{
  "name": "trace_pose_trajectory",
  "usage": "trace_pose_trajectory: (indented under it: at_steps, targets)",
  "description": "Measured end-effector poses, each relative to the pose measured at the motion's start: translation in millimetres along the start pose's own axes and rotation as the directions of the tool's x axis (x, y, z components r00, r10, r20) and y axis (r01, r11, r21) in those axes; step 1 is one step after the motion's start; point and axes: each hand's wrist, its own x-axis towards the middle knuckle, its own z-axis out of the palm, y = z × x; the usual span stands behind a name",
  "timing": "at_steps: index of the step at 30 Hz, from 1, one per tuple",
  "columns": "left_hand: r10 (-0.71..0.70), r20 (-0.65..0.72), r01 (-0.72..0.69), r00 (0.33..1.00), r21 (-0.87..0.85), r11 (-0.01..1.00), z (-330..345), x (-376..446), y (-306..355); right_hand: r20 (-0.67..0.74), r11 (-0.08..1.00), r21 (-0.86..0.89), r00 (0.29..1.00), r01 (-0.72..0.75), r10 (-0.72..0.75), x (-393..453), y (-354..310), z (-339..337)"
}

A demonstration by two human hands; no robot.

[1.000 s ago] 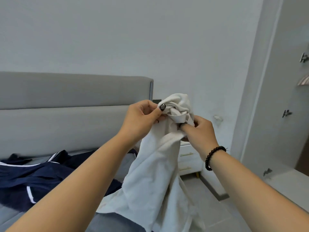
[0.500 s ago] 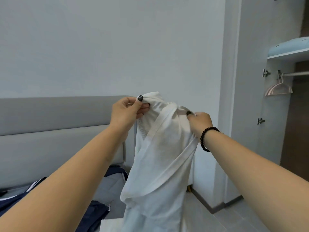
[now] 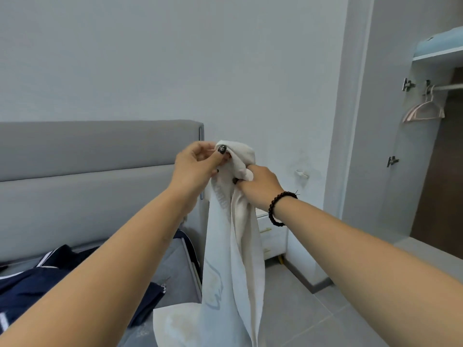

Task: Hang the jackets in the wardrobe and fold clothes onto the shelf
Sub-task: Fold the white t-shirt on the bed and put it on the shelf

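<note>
A white garment hangs in front of me, bunched at its top, its lower end trailing onto the bed corner. My left hand pinches the bunched top from the left. My right hand, with a black bead bracelet at the wrist, grips the same bunch from the right just below. At the right the wardrobe stands open, with a rail, an empty pink hanger on it, and a shelf above.
A dark navy jacket with white stripes lies crumpled on the grey bed at lower left. The grey headboard runs behind it. A white nightstand stands beyond the garment. A light blue item lies on the wardrobe shelf.
The garment was spread wide between my hands half a second ago; now my hands have come together and it hangs narrow and bunched. The view has dropped slightly.
</note>
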Motion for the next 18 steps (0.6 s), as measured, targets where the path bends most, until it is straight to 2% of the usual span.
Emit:
trace_pose_trajectory:
  at_steps: [2,4,7,10,13,16,18]
  targets:
    - [-0.087,-0.070,0.082,0.994,-0.073,0.994,-8.6,-10.0,-24.2,-0.043,0.998,0.057,0.998,-0.035,0.038,12.3,-4.5,1.2]
    - [-0.179,-0.049,0.176,0.983,-0.069,0.982,-16.2,-27.5,-54.1,-0.066,0.979,0.186,0.993,-0.084,0.098,23.6,-11.6,1.4]
    - [-0.249,0.108,0.241,0.962,0.086,0.967,-24.0,-65.6,-99.1,-0.074,0.919,0.370,0.982,-0.137,0.176,37.3,-21.3,2.0]
    - [-0.278,0.211,0.219,0.937,0.263,0.939,-16.8,-95.5,-135.1,-0.127,0.884,0.436,0.961,-0.167,0.245,48.0,-30.6,-0.4]
    - [-0.227,0.119,0.146,0.967,0.469,0.871,-14.9,-99.4,-161.1,-0.170,0.879,0.441,0.945,-0.181,0.280,55.9,-34.8,0.6]
    - [-0.213,0.001,0.159,0.977,0.665,0.730,-31.7,-76.7,-162.8,-0.214,0.890,0.417,0.932,-0.186,0.294,60.9,-25.4,-2.6]
    - [-0.157,-0.059,0.145,0.986,0.772,0.619,-53.5,-52.6,-154.6,-0.313,0.941,0.303,0.917,-0.151,0.248,62.2,-11.0,-10.9]
